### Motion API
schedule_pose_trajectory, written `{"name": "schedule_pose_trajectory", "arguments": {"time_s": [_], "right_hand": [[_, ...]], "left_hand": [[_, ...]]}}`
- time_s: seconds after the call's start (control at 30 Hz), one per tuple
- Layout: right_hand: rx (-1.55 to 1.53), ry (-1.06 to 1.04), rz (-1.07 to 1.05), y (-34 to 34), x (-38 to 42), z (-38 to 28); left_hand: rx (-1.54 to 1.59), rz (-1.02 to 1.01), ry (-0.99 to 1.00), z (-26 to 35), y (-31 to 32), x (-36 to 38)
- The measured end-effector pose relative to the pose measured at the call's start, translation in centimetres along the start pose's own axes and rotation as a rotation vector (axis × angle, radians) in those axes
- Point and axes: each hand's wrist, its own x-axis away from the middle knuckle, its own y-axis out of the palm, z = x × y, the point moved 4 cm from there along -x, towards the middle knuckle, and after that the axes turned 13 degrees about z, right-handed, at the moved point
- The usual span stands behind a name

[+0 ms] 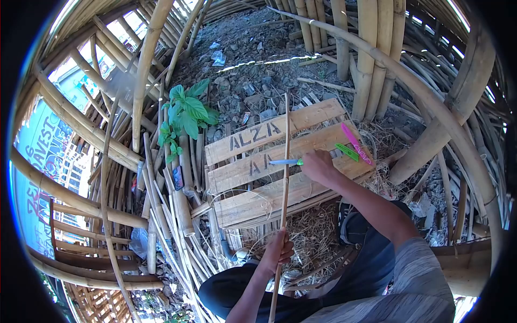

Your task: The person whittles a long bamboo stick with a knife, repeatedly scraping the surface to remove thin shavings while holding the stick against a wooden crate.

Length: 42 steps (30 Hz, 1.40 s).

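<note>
Grey fabric marks a person's patterned shirt (409, 296) at the bottom right, nearest to us, with dark trousers (231, 290) just beyond; the person is seated or crouching, we cannot tell which. Between the knees, we see the left hand (277, 251) with its fingers curled around the lower part of a long, thin bamboo stick (284, 207). The stick stands roughly upright in our view, running from the bottom edge to past the top of a slatted wooden crate (242, 214). Dry straw (323, 242) lies on the ground between the person and the crate.

Farther up, above the crate, the right hand (319, 167) is closed around the handle of a knife (292, 161). Its blade points left and crosses the stick; we cannot tell how deep it sits. On the crate's right end lie a green piece (347, 152) and a longer pink piece (353, 137), close together. Dark letters, among them "ALZA", mark the slats.

Left of the crate, we find a heap of thin bamboo strips (180, 242). Beyond are a leafy green plant (188, 112), stony ground (237, 81) and thick bamboo posts (377, 59). Past the left-hand bars hangs a pale blue lettered banner (40, 156).
</note>
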Motion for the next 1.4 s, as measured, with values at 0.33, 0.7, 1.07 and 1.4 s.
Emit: {"name": "schedule_pose_trajectory", "arguments": {"time_s": [0.33,0.7,1.07,1.4], "right_hand": [[0.017,0.200,-0.055,0.4,-2.3,5.2],[-1.025,0.622,-0.333,4.4,0.2,1.5],[-1.199,0.500,-0.487,1.6,2.5,-3.9],[-0.622,0.048,-0.356,1.1,3.4,-2.9]], "left_hand": [[0.042,-0.049,-0.028,-0.5,-0.1,0.1],[-0.006,-0.054,0.002,-1.8,0.7,0.5],[-0.331,0.122,0.356,4.5,2.0,-2.0],[0.023,0.051,0.234,3.2,1.3,-6.2]]}}
